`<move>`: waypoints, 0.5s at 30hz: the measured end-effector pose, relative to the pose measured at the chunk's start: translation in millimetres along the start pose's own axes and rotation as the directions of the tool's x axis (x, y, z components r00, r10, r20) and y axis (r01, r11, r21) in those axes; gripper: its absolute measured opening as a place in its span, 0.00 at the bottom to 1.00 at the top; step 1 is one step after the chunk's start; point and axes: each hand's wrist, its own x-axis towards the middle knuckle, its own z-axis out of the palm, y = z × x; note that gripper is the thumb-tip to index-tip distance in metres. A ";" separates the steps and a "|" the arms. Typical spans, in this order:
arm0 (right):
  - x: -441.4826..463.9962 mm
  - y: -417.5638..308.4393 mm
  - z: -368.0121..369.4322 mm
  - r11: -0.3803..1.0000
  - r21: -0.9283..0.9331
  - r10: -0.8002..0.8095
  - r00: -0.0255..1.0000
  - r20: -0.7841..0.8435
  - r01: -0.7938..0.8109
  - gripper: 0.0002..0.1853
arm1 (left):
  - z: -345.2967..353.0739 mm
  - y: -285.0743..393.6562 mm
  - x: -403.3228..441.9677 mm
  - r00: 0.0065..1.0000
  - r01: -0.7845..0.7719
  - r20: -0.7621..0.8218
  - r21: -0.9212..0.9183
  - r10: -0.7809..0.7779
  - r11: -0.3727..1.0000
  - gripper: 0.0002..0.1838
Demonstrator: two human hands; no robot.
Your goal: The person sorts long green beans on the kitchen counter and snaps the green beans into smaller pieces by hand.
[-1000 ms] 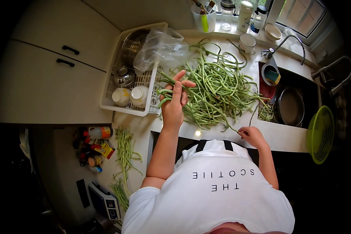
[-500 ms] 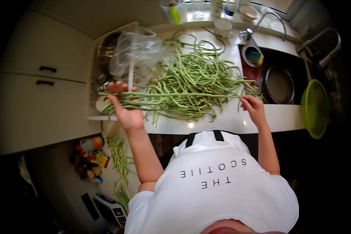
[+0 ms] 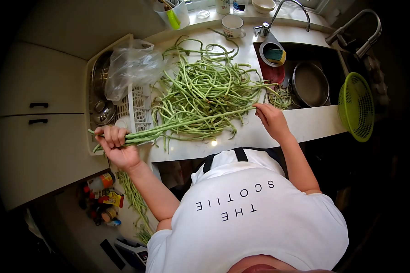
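Observation:
A large tangled heap of long green beans (image 3: pixel 209 86) covers the white counter in front of me. At the left, my left hand (image 3: pixel 118 145) is closed around several long beans (image 3: pixel 155 133), whose ends poke out past the fingers. My right hand (image 3: pixel 269 118) pinches the far tip of one long bean at the heap's right side, near the sink's front edge. That bean stretches almost straight across the front of the heap, from one hand to the other.
To the left stands a white dish rack (image 3: pixel 131 109) under a clear plastic bag (image 3: pixel 132 68). The dark sink (image 3: pixel 325 57) at the right holds a metal pan (image 3: pixel 310 84) and bean scraps (image 3: pixel 280 96). A green colander (image 3: pixel 356 107) leans at the counter's right edge. More beans (image 3: pixel 134 195) lie lower left.
My left hand has gone from open under the beans to closed around them. My right hand still pinches the bean tip. The whole view has shifted, with the counter further left.

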 end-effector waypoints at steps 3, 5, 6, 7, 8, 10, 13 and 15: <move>-5.7 12.1 14.1 0.995 -0.096 0.011 1.000 -0.018 -0.012 0.10 | 5.7 -6.7 -1.4 1.000 0.004 -0.012 0.012 -0.004 1.000 0.11; -8.5 19.8 23.6 0.994 -0.107 0.018 0.995 -0.094 -0.028 0.07 | 6.3 -8.2 -1.9 1.000 0.009 -0.015 0.017 -0.009 1.000 0.11; -9.9 25.2 26.8 0.994 -0.107 0.019 0.995 -0.094 -0.029 0.07 | 6.0 -8.4 -2.0 1.000 0.013 0.002 0.034 -0.013 0.999 0.11; -11.6 32.9 28.0 0.934 0.235 0.287 0.957 -0.044 -0.269 0.07 | 5.7 -8.6 -2.1 1.000 0.016 0.020 0.050 -0.017 0.999 0.11; -13.3 41.6 28.0 0.707 0.527 0.504 0.859 0.092 -0.472 0.08 | 5.4 -4.7 -2.1 1.000 0.016 0.020 0.050 -0.017 0.999 0.11; -16.5 66.8 20.6 0.615 0.670 0.537 0.843 0.031 -0.416 0.09 | 5.1 12.5 -1.4 0.997 -0.081 -0.011 -0.034 0.081 0.996 0.12; -17.5 104.1 -2.1 0.774 0.538 0.501 0.842 -0.200 -0.333 0.11 | 10.8 26.6 -1.4 0.995 -0.104 0.001 0.034 0.104 0.994 0.12; -18.1 115.7 -19.0 0.904 -0.362 0.111 0.944 -0.311 -0.226 0.16 | 10.9 29.1 -3.0 0.995 -0.102 0.021 0.115 0.101 0.988 0.12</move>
